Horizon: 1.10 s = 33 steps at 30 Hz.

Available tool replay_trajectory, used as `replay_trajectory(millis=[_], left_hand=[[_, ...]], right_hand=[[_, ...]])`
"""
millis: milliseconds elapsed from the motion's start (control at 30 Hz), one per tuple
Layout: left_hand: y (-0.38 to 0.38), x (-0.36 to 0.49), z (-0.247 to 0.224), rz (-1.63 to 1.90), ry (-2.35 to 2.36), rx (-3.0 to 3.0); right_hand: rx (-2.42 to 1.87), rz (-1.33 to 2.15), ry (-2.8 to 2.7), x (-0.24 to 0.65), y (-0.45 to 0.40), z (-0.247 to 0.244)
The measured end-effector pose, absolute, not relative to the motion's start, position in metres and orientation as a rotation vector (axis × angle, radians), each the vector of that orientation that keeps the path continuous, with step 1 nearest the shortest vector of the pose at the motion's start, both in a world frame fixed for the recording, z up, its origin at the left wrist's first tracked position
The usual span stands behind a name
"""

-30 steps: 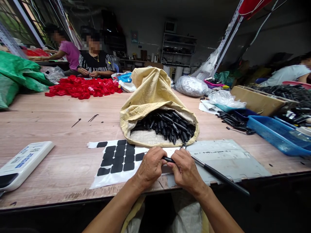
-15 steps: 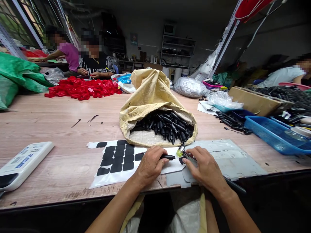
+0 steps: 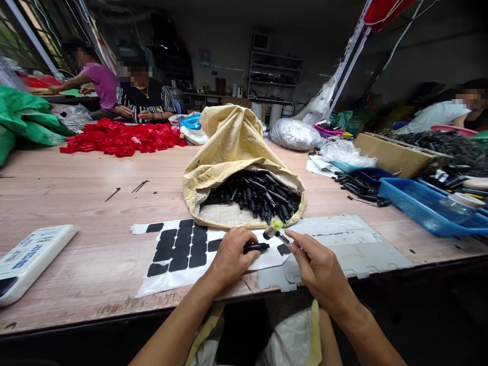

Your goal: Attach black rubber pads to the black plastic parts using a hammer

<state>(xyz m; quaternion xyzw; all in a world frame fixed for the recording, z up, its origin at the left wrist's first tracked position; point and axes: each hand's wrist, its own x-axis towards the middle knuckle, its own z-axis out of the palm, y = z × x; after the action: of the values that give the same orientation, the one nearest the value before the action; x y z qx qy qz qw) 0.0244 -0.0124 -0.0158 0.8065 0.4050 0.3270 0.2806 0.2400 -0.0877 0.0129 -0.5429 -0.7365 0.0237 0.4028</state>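
Note:
Over the white sheet, my left hand (image 3: pixel 233 254) is closed around a black pen-like tube (image 3: pixel 257 247), whose end sticks out to the right between the fingers. My right hand (image 3: pixel 318 262) grips the handle of a small hammer (image 3: pixel 271 230) with a yellow-green face; its head is raised just above the tube, apart from it. Several black rounded-square stickers (image 3: pixel 183 246) cover the left part of the white backing sheet (image 3: pixel 179 282). One black sticker (image 3: pixel 283 249) lies between my hands. Behind them, a yellow woven sack (image 3: pixel 232 145) opens toward me, full of similar black tubes (image 3: pixel 253 195).
A white device (image 3: pixel 34 262) stands at the left. Red plastic pieces (image 3: pixel 122 138) are heaped at the back left, near two people. Blue trays (image 3: pixel 419 203) and loose black parts (image 3: pixel 356 190) lie to the right, by a cardboard box (image 3: pixel 396 155). The table's front edge is close to my forearms.
My right hand has lifted and turned the hammer, bringing its head leftward over the tube. My left hand keeps the tube in nearly the same place. The whole view has shifted slightly.

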Motion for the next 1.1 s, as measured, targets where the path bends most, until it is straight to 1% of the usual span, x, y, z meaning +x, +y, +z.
replay_trajectory(millis=[100, 200, 333, 467, 567, 867, 1100], left_hand=[[-0.012, 0.025, -0.015, 0.878, 1.078, 2.151], [-0.012, 0.025, -0.015, 0.889, 1.069, 2.141], [-0.013, 0.025, -0.014, 0.895, 1.085, 2.113], [-0.014, 0.024, -0.013, 0.915, 1.083, 2.111], [-0.014, 0.024, -0.012, 0.913, 1.115, 2.091], [-0.014, 0.025, -0.01, 0.859, 1.172, 2.098], [-0.011, 0.024, -0.015, 0.85, 1.111, 2.152]], right_hand=[[-1.288, -0.018, -1.756, 0.227, -0.093, 0.022], [-1.366, -0.072, -1.781, 0.221, -0.098, 0.015], [-1.533, -0.009, -1.895, 0.227, -0.099, 0.005], [-1.469, -0.025, -1.762, 0.239, -0.096, 0.014], [-1.511, -0.068, -1.703, 0.246, -0.093, 0.018], [-1.587, -0.002, -1.616, 0.263, -0.099, 0.003], [-1.57, 0.023, -1.609, 0.264, -0.102, -0.002]])
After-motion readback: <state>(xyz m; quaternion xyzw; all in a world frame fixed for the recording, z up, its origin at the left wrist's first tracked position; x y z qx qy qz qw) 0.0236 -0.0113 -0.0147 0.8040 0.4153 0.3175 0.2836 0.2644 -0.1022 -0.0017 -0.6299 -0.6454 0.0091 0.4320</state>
